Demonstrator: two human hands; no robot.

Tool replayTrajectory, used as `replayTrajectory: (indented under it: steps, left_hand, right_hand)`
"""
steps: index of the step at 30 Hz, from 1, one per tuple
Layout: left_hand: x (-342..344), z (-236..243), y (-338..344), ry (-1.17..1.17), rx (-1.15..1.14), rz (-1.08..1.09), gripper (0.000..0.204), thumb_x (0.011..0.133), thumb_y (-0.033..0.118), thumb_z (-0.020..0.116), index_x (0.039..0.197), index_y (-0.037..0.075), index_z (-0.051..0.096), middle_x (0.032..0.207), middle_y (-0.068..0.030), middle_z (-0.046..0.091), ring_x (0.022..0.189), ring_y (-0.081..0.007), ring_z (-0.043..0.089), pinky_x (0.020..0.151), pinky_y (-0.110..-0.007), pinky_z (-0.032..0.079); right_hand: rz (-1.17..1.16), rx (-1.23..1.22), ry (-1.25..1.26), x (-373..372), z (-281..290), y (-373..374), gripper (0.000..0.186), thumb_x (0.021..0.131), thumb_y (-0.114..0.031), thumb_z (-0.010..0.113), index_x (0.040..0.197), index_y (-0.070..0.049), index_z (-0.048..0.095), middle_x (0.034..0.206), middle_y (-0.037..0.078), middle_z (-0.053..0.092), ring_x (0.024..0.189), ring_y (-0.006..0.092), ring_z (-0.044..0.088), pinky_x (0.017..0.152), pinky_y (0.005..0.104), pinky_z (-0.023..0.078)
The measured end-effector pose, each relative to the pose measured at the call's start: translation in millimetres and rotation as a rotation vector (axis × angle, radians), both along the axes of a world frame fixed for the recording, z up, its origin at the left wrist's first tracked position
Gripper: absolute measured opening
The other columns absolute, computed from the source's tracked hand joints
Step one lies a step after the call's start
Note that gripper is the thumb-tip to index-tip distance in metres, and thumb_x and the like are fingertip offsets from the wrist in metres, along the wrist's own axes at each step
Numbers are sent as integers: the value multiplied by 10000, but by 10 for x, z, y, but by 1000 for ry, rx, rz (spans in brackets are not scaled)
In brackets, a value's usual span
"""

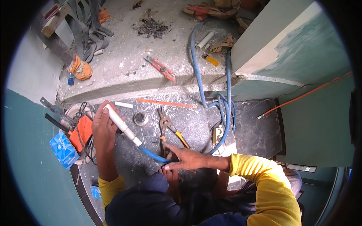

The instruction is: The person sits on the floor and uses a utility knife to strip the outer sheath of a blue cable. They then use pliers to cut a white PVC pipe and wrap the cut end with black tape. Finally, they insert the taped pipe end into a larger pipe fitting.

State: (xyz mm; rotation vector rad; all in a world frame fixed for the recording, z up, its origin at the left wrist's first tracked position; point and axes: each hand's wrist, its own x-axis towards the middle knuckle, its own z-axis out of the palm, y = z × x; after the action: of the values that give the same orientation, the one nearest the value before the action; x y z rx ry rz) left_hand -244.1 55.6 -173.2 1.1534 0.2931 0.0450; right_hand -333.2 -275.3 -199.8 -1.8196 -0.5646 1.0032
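Observation:
My left hand [103,130] is closed round a white plastic pipe [120,122], held tilted in front of me. A blue hose [152,154] joins the pipe's lower end and curves off to the right. Over the hose, my right hand [184,157] has its fingers spread and grips nothing that I can see. Just beyond it lie tin snips [166,121] with orange-yellow handles. A small round can or roll [141,118] sits between the pipe and the snips. Farther off are a short white pipe piece [123,105] and a thin orange strip [166,102], like a saw blade.
A raised concrete step [124,64] holds a red pipe cutter [160,69] and a yellow-orange tool [212,60]. Hose loops [227,101] stand at right, near a small socket box [218,135]. At left, a blue box [64,150] and an orange box [80,133] lie among cables.

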Motion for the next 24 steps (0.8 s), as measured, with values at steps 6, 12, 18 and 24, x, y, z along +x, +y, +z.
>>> replayTrajectory:
  steps: [6, 12, 18, 24]
  left_hand:
    - [287, 253, 58, -59, 64, 61, 478, 1111, 208, 568, 1515, -31, 477, 1233, -151, 656, 1099, -259, 704, 875, -444, 660]
    - [456, 710, -107, -199, 115, -16, 539, 1139, 290, 510, 1566, -25, 420, 1476, -217, 593, 1285, -301, 654, 1013, -439, 588]
    - [350, 773, -311, -121, 81, -121, 523, 1139, 296, 503, 1560, -7, 431, 1441, -219, 618, 1280, -297, 654, 1031, -418, 566]
    - [163, 441, -340, -28, 112, -159, 465, 1105, 275, 580, 1468, -14, 542, 1245, -174, 701, 1071, -257, 717, 923, -383, 591]
  right_hand:
    - [120, -172, -100, -32, 187, -34, 869, 1071, -451, 585, 1672, -32, 119, 1024, 326, 673, 976, 510, 670, 881, 567, 515]
    - [-363, 13, -492, -64, 176, 28, 836, 1068, -364, 622, 1672, -19, 157, 1000, 288, 679, 866, 483, 675, 788, 533, 530]
    - [-788, 116, -737, 543, 621, 49, 841, 1057, -260, 660, 1676, -10, 147, 900, 165, 669, 736, 321, 664, 685, 430, 516]
    - [-1083, -83, -898, 1320, 834, -237, 796, 1092, -250, 587, 1676, -2, 107, 921, 215, 673, 726, 338, 664, 666, 441, 505]
